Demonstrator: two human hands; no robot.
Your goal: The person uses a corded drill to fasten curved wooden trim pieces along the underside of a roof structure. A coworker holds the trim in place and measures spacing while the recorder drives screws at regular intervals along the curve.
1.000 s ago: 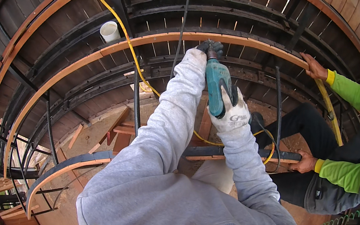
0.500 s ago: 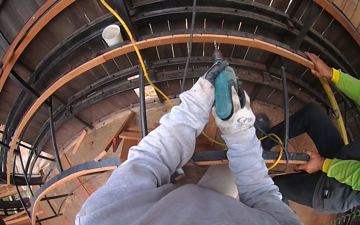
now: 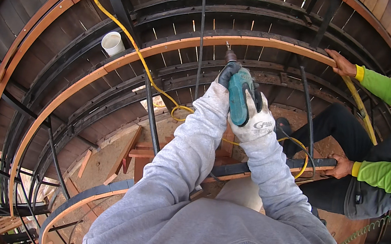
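Observation:
Both my gloved hands hold a teal power drill [image 3: 240, 98], its bit pointing away from me. My left hand [image 3: 228, 74] is wrapped round the drill's front, just behind the chuck. My right hand [image 3: 258, 120] grips its rear and handle. The bit's tip meets the lower edge of a long curved wooden strip [image 3: 166, 44] in view; whether it touches I cannot tell. Over on the right, a co-worker's hand [image 3: 342, 63] grasps that strip's end, and the other hand [image 3: 341, 166] holds a lower curved black-and-wood piece [image 3: 294, 168].
A white cup [image 3: 112, 43] stands on the dark curved rails at left. A yellow cable [image 3: 141, 55] hangs across the strip. Black metal posts [image 3: 151, 103] rise around me. Wood offcuts [image 3: 123, 157] lie on the floor. A coworker's bent leg [image 3: 337, 129] is close at right.
The whole view has shifted slightly left, and the yellow cable now shows a fuller loop left of my forearm. My grip on the drill and its place by the strip look unchanged.

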